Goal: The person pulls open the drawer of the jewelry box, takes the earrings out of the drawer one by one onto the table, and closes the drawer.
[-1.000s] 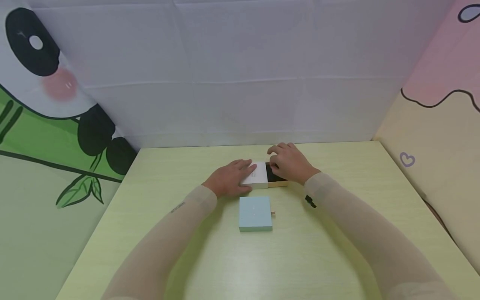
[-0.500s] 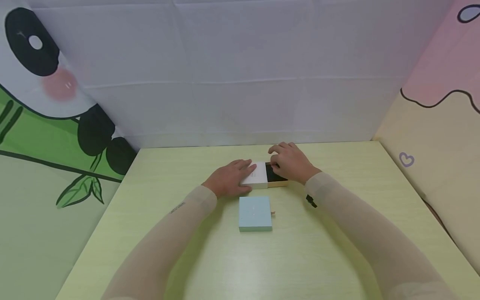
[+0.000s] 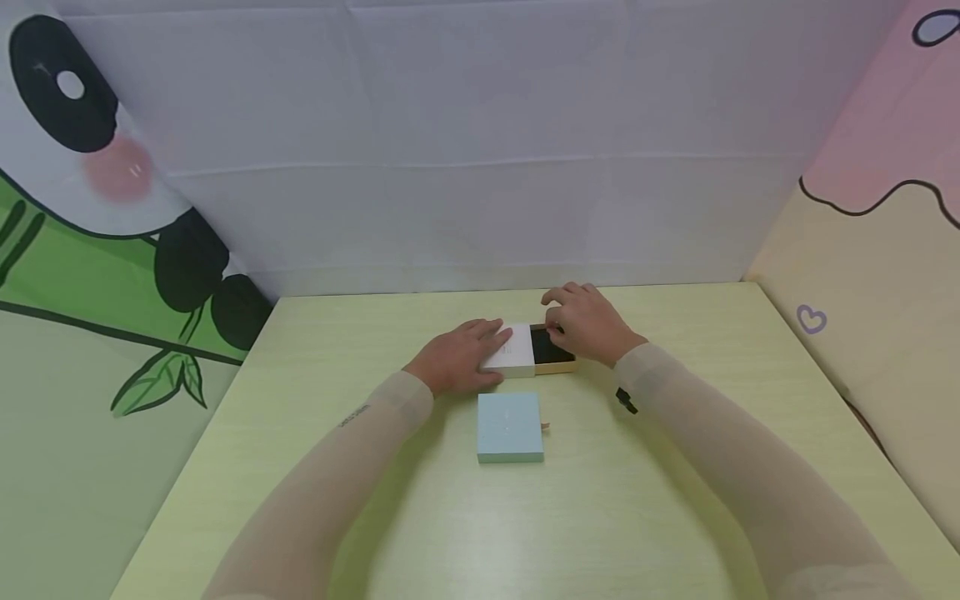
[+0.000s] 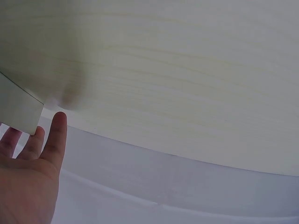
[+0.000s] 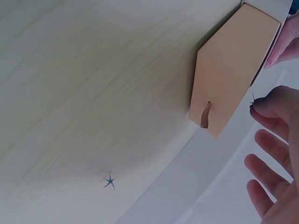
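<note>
A white drawer box [image 3: 517, 352] lies near the back of the table, its tray [image 3: 555, 367] with a tan front and black inside pulled out to the right. My left hand [image 3: 456, 358] holds the white outer part, thumb along the near side and fingers over the top and far side. In the left wrist view several fingertips [image 4: 35, 136] lie along the box's edge. My right hand [image 3: 588, 327] hovers over the tray's far right corner. Its thumb and forefinger pinch a tiny dark thing [image 5: 252, 101] with a thin spike; its kind is too small to tell.
A pale blue box [image 3: 510, 425] with a small tan pull tab [image 3: 546, 426] lies in front of the white one. A tan tab [image 5: 205, 115] hangs from the tray front. A small dark star shape [image 5: 110, 180] shows in the right wrist view. Behind the table stands a pale cloth wall [image 3: 480, 208].
My right hand has shifted slightly right and up from the tray, and more of its black inside shows. My left hand and both boxes stay put.
</note>
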Demonstrator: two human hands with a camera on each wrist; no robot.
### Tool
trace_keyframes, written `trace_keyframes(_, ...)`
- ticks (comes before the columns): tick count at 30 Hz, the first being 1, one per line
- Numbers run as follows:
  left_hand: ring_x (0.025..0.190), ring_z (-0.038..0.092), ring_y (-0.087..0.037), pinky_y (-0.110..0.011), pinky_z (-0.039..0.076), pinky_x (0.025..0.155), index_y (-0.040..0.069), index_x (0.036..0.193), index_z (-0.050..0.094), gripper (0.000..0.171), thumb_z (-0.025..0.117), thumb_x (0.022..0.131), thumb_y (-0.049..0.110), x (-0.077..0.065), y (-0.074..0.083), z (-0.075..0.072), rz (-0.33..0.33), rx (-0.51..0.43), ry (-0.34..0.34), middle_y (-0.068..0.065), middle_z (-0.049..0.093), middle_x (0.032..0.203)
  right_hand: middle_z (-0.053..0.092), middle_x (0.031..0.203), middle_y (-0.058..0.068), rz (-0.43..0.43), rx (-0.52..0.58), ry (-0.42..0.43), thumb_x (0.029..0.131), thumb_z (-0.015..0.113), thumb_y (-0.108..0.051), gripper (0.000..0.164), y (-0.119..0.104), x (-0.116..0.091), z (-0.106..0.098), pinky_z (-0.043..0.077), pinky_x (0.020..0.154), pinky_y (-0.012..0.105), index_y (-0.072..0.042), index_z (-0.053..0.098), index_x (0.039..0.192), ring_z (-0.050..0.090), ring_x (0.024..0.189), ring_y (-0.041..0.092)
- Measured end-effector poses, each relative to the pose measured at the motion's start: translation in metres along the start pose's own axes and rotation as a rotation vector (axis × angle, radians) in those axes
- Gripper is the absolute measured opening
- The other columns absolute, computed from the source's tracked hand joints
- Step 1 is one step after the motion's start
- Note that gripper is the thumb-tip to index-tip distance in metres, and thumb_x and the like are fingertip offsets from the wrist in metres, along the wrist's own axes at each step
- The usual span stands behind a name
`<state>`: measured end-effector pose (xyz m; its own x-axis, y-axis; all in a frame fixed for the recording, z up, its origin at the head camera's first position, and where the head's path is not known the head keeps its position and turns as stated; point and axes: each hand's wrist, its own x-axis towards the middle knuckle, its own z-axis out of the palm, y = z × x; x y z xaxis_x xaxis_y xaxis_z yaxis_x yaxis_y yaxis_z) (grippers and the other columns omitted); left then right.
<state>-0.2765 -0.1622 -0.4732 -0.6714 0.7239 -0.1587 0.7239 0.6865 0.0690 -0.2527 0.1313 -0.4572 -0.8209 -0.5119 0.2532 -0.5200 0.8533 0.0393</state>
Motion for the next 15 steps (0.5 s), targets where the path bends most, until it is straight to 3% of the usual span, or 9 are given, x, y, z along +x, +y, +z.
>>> trace_keyframes(15,0.184,0.035,-0.034,-0.054,0.046,0.144,0.022,0.190,0.029,0.088,0.068,0.118,0.055,0.0004,-0.0006,0.0005,0.003,0.010,-0.003,-0.008,0.033,0.197,0.080,0.152,0.012,0.024,-0.006,-0.018,0.110,0.083,-0.018,0.012,0.0036,-0.0022,0.0009,0.061,0.120,0.057,-0.014,0.093,0.104,0.073,0.140,0.037)
